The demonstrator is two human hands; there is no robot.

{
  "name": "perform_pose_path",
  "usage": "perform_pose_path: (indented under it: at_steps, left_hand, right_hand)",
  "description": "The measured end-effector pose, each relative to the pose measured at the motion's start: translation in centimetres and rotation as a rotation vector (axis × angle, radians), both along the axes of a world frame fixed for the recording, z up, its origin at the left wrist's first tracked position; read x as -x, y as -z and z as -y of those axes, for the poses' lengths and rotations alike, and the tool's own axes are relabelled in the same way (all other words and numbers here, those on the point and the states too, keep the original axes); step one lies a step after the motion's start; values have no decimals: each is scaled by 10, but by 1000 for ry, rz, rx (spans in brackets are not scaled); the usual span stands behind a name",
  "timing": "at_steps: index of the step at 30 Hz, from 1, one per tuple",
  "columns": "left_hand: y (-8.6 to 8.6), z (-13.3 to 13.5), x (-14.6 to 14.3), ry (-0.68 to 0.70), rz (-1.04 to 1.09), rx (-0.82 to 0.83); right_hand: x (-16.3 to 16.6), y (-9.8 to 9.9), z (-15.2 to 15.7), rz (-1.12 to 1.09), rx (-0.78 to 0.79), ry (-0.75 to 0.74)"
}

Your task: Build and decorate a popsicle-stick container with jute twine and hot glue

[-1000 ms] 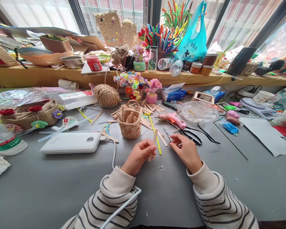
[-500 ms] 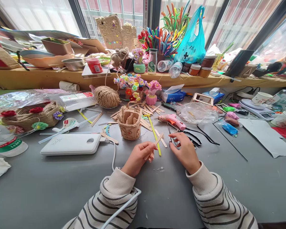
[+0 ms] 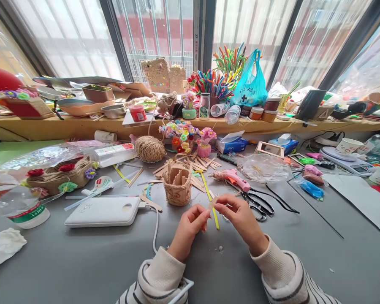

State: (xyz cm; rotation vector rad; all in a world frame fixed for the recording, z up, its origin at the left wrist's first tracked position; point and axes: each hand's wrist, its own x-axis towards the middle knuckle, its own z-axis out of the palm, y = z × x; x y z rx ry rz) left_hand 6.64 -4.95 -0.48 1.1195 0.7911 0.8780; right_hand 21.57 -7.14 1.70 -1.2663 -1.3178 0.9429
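Between the fingers of my left hand (image 3: 190, 231) is a wooden craft stick (image 3: 212, 204), tilted up to the right. My right hand (image 3: 242, 218) pinches at its upper end, so both hands meet there and much of the stick is covered. Just beyond my left hand stands a small square basket (image 3: 177, 193) with craft sticks upright inside. A yellow strip (image 3: 208, 192) lies flat behind my fingers. Black-handled scissors (image 3: 261, 206) rest beyond my right hand, partly hidden by it, with a pink glue gun (image 3: 234, 179) behind them.
Loose craft sticks (image 3: 164, 168) spread behind the basket, near a twine ball (image 3: 150, 148). A white power bank (image 3: 103, 212) with a cable lies left. On the right are a plastic bag (image 3: 262, 169), white paper (image 3: 361, 198) and a scale (image 3: 348, 158). A crowded ledge (image 3: 177, 126) runs behind.
My right hand has moved left from beside the scissors to the upper end of the craft stick. My left hand still holds the stick. The camera view has tilted upward.
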Motion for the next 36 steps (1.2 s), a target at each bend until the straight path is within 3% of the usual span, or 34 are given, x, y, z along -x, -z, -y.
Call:
perform_pose_path:
  at_steps: [14,24,31,36]
  left_hand:
    - [1,2,-3,89,-50,-18]
    - [-1,7,-1,210,19,91]
    - [4,5,-7,120,43,58]
    - [8,4,-7,64,28,29]
  right_hand:
    - [12,15,2,53,-43,49]
    - [14,18,7,-153,7,-182]
    - [26,22,3,-115,-62,69]
    - [32,21,2,-55,-88,155]
